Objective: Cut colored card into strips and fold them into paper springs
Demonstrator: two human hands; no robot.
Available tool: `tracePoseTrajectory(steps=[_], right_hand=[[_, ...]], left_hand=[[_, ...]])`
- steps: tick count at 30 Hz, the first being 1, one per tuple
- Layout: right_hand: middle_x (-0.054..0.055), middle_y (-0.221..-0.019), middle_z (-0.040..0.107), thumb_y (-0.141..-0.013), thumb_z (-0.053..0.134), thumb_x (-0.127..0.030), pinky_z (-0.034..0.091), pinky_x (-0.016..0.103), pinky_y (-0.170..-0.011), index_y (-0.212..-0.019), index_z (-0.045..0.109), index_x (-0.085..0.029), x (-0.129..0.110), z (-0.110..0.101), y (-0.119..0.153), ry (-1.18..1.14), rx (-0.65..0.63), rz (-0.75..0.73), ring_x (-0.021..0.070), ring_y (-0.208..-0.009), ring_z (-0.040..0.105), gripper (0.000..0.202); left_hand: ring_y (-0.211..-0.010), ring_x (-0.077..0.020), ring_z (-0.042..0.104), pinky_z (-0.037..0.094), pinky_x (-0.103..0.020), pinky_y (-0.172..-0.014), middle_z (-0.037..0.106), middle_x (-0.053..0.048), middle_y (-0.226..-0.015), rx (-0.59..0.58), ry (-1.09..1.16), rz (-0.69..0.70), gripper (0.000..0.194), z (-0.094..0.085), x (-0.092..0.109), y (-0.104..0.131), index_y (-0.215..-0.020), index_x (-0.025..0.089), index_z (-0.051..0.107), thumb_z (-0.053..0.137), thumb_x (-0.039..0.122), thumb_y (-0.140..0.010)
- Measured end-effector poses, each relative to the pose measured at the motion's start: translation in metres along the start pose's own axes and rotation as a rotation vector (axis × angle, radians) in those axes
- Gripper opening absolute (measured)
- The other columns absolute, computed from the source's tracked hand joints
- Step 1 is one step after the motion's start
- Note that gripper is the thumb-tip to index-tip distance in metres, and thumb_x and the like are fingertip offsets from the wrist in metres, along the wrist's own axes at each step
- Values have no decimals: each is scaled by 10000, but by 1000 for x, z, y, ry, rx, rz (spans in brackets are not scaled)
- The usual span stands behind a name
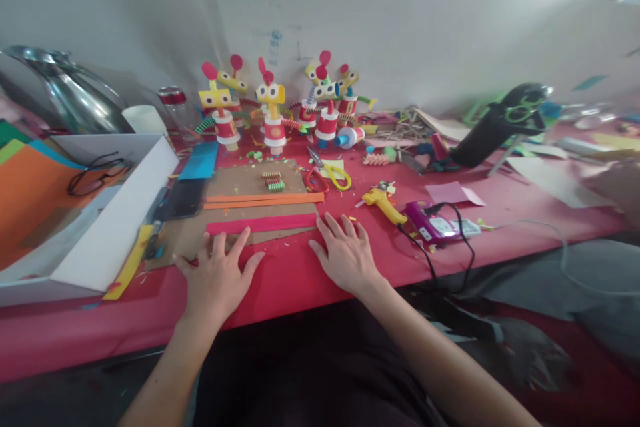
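Pink strip [270, 222] lay on the cardboard [235, 180], just nearer the person than the orange strips [265, 201]. Left hand [215, 280] and right hand [350, 257] had fingers spread, gripping nothing, tips at its ends. Judged risks: uneven pressure could skew the strip; the glue gun [384, 205], nozzle near the right fingers, could burn them if hot. Heat not discernible.

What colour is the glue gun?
The glue gun is yellow; it shows best in the head view.

Two orange strips [305, 199], one pink strip [275, 222], one glue gun [384, 207].
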State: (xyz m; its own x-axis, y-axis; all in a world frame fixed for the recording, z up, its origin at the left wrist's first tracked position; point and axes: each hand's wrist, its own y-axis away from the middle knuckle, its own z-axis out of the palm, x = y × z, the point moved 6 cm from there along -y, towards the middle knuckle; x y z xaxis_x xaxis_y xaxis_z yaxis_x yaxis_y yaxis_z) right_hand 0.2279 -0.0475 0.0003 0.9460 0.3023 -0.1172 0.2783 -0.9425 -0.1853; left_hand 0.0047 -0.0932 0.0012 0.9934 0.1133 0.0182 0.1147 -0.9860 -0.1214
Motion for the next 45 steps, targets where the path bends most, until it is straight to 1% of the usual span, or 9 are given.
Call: tracePoseTrajectory(steps=[6, 11, 14, 19, 24, 29, 35, 41, 45], right_hand=[[116, -1447, 474, -958, 410, -447, 271, 524, -1100, -1359, 522, -172, 12, -1, 3, -28, 71, -34, 346, -1340, 370, 499], [125, -1211, 626, -924, 489, -282, 460, 399, -909, -1168, 636, -158, 27, -18, -8, -222, 235, 19, 277, -1085, 563, 310], [83, -1022, 674, -922, 526, -254, 459, 342, -879, -994, 699, -194, 15, -24, -25, -368, 276, -150, 226, -988, 580, 197], [42, -862, 684, -833, 678, -229, 453, 283, -781, -823, 714, -191, -6, -1, -59, -441, 53, -216, 185, -862, 602, 53], [17, -829, 686, -771, 738, -220, 428, 245, -673, -806, 719, -203, -3, 14, -80, -476, -181, -159, 162, -786, 623, 43], [60, -913, 699, -678, 810, -173, 432, 257, -787, -925, 706, -141, -8, 7, -95, -433, -189, -270, 176, -898, 618, 270], [32, -934, 707, -666, 803, -183, 446, 231, -705, -1000, 699, -161, -9, 15, -107, -390, -318, -246, 158, -836, 630, 350], [38, -934, 716, -813, 685, -163, 457, 255, -798, -985, 738, -178, -1, 11, -94, -542, -172, -316, 163, -893, 640, 181], [24, -886, 696, -842, 640, -121, 462, 248, -781, -1034, 744, -226, 7, 10, -86, -575, -46, -290, 147, -842, 628, 242]], left_hand=[[-1288, -476, 371, 202, -825, -907, 490, -186, -1348, 37, -5, 25, 606, -3, 2, -1, -1412, 325, 455, 322, 615, -898], [-1259, -461, 392, 232, -784, -935, 527, -189, -1276, 76, -49, 63, 588, -14, 6, -5, -1339, 295, 552, 388, 618, -877], [-1179, -429, 449, 336, -688, -933, 568, -189, -1184, 100, -65, 111, 529, -23, 16, -15, -1214, 214, 651, 474, 567, -862], [-956, -297, 581, 469, -427, -839, 617, -150, -991, 47, 83, 151, 325, -19, 36, -54, -921, 113, 694, 478, 356, -906], [-900, -209, 613, 468, -317, -806, 621, -85, -1042, -30, 279, 203, 140, -1, 42, -83, -964, 163, 629, 574, 238, -859], [-986, -217, 602, 465, -321, -787, 597, -80, -1156, -86, 255, 254, 188, 6, 40, -87, -1056, 210, 594, 523, 237, -884], [-1036, -277, 548, 436, -389, -853, 656, -110, -1030, -12, 149, 406, 154, -1, 52, -97, -943, 172, 612, 570, 138, -799], [-1054, -272, 562, 406, -412, -857, 694, -61, -1051, 18, 235, 449, 228, -6, 54, -93, -946, 222, 657, 562, 93, -783], [-1038, -254, 591, 392, -415, -873, 675, -60, -1078, 26, 268, 450, 248, -6, 51, -86, -1004, 233, 680, 529, 134, -833]])
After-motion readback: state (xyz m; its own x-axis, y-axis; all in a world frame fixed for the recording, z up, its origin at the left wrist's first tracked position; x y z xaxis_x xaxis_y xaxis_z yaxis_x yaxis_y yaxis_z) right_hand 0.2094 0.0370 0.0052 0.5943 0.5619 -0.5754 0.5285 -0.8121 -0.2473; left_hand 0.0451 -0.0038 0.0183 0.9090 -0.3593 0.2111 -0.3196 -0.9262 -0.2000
